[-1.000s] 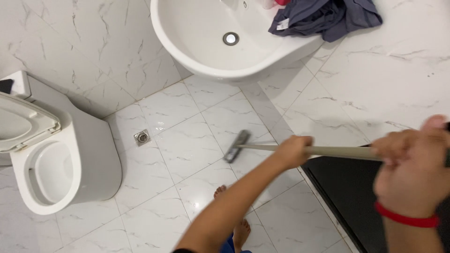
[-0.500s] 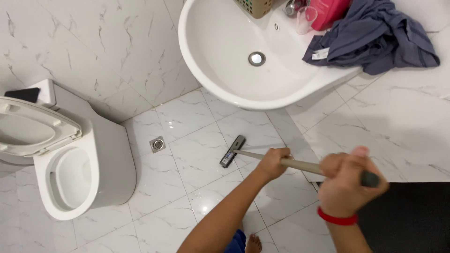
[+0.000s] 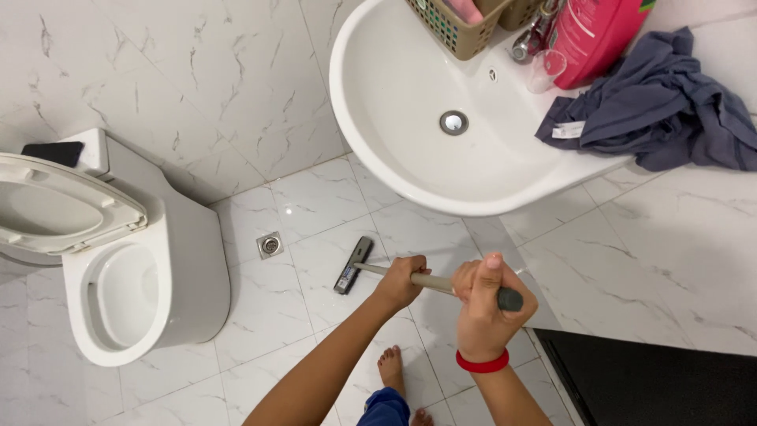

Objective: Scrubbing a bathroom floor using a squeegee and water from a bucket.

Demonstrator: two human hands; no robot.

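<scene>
Squeegee head (image 3: 352, 265) pulled nearer floor drain (image 3: 270, 244), left hand (image 3: 400, 282), right hand (image 3: 482, 304) gripping handle (image 3: 441, 283)

A white toilet (image 3: 118, 292) stands at the left with its seat lid (image 3: 55, 205) raised, and a dark phone (image 3: 54, 152) lies on its tank. A small square drain (image 3: 270, 245) sits in the marble floor (image 3: 315, 197). Above, the white sink (image 3: 410, 102) carries a beige basket (image 3: 453, 28), a pink bottle (image 3: 595, 35), a clear cup (image 3: 544, 71) and a grey cloth (image 3: 662, 106). A black mat (image 3: 654, 379) lies at the lower right.
</scene>
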